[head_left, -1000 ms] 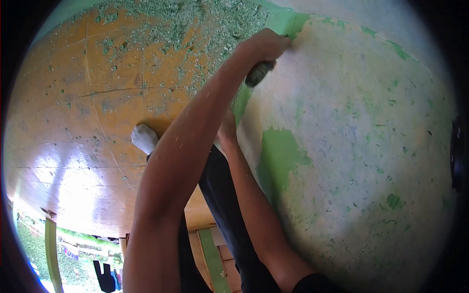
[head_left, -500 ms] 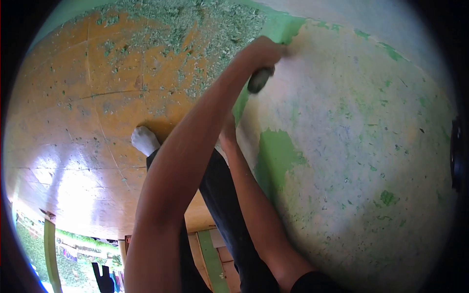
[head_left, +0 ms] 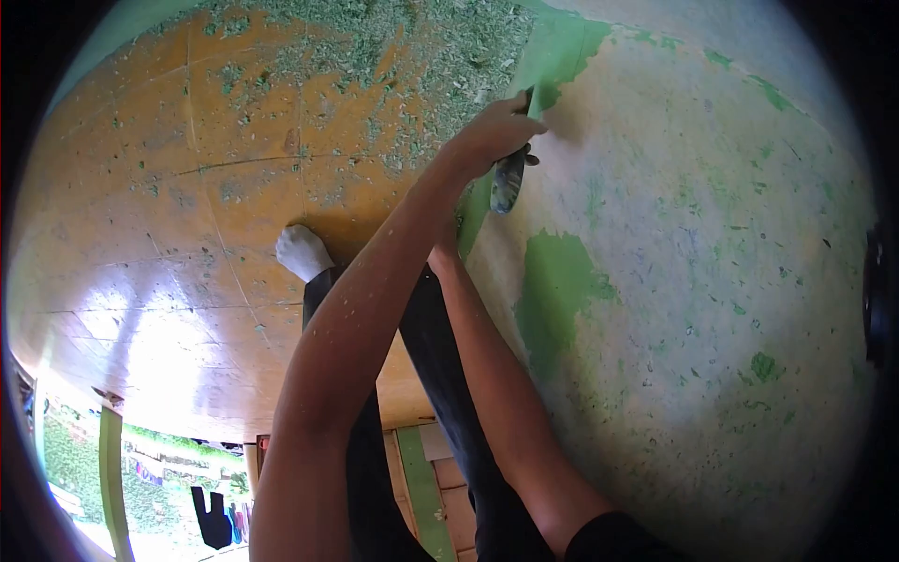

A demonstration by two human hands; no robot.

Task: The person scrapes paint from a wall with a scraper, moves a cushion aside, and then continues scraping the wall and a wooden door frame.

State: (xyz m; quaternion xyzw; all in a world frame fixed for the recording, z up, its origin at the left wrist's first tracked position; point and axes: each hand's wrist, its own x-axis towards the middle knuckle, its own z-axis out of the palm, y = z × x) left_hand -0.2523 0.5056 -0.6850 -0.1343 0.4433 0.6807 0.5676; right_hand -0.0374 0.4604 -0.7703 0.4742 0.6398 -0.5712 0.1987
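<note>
My left hand (head_left: pixel 501 131) is closed around the dark, paint-smudged handle of a scraper (head_left: pixel 507 190), low on the wall (head_left: pixel 684 281). The handle's butt points back toward me. Only a dark sliver of the blade end shows beyond my fingers, beside a strip of green paint (head_left: pixel 567 56) at the wall's far lower corner. My right hand (head_left: pixel 444 251) is lower, near the wall's base, mostly covered by my left forearm; its fingers are hidden.
Green paint flakes (head_left: pixel 375 47) cover the far part of the orange-brown floor (head_left: pixel 234 187). A green patch (head_left: pixel 557 295) stays on the pale, scraped wall. My socked foot (head_left: pixel 302 253) rests on the floor to the left. A bright opening (head_left: pixel 159 468) shows at lower left.
My left hand has drawn back a little toward me along the wall with the scraper, and more of the handle shows. The whole view has shifted slightly.
</note>
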